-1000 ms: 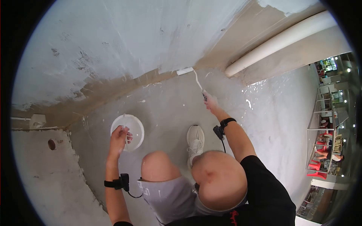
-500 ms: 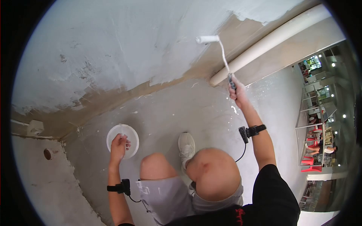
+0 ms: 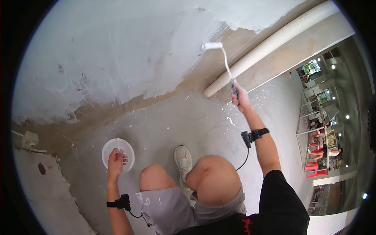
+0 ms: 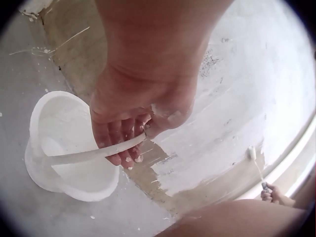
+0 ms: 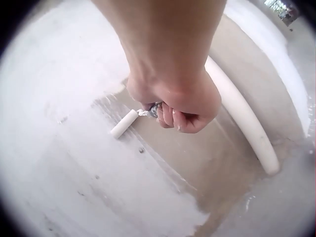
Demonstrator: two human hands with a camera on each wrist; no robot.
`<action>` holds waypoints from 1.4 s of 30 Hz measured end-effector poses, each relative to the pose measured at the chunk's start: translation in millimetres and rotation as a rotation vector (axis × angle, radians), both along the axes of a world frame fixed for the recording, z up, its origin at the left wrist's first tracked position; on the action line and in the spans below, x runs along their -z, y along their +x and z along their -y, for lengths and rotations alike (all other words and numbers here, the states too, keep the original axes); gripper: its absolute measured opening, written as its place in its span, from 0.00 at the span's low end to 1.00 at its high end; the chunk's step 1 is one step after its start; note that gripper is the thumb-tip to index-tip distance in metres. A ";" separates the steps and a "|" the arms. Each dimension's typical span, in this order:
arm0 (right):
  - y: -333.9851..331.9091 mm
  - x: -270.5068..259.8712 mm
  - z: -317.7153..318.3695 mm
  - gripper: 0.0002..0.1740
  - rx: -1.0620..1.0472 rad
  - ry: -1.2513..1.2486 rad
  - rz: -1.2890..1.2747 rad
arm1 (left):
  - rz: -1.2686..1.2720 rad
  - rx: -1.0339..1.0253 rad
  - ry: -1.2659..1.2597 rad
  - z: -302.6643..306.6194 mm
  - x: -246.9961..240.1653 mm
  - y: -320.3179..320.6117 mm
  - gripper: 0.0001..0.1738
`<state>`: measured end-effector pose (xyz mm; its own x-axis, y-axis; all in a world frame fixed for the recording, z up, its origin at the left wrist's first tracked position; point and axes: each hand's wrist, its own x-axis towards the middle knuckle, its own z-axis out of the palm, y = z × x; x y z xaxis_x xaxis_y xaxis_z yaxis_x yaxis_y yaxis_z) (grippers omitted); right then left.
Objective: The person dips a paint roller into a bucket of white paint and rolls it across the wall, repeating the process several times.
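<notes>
roller [image 3: 213, 46] white | bucket [image 3: 132, 156] white | pipe [image 3: 270, 49] off-white | wall [image 3: 129, 55] patchy white over brown | floor [image 3: 156, 115] grey, white-spattered | shorts [image 3: 166, 201] pale grey | shirt [image 3: 282, 199] black, red script

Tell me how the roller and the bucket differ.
The roller is a slim cylinder on a bent rod; the bucket is wide, round and open-topped. The right hand grips the roller, while the left hand holds the bucket by its handle. Both are mostly white.

Right arm [image 3: 267, 152] outstretched, right hand [image 3: 241, 98] curled; left arm [image 3: 121, 220] reaching down, left hand [image 3: 115, 162] curled too
</notes>
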<state>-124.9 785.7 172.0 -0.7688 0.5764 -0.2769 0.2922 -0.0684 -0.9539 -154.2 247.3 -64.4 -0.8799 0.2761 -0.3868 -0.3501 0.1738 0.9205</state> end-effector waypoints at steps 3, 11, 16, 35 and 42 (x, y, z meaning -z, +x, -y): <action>-2.2 67.7 -2.9 0.24 -0.018 -0.165 0.101 | 0.003 0.049 0.004 1.8 -6.5 -0.4 0.10; -13.4 196.4 -3.7 0.26 0.007 -0.231 0.268 | 0.032 0.052 0.010 -1.0 3.3 -6.4 0.10; -35.5 243.8 -21.6 0.27 -0.033 -0.100 0.418 | 0.025 0.103 -0.091 -9.1 -18.5 -9.7 0.10; -2.9 -79.1 -11.9 0.24 -0.060 0.044 -0.218 | -0.024 0.111 -0.065 -4.9 -7.0 -11.3 0.10; -14.8 -44.5 -27.3 0.23 -0.088 -0.069 -0.185 | -0.013 0.103 -0.052 0.6 3.1 -10.9 0.11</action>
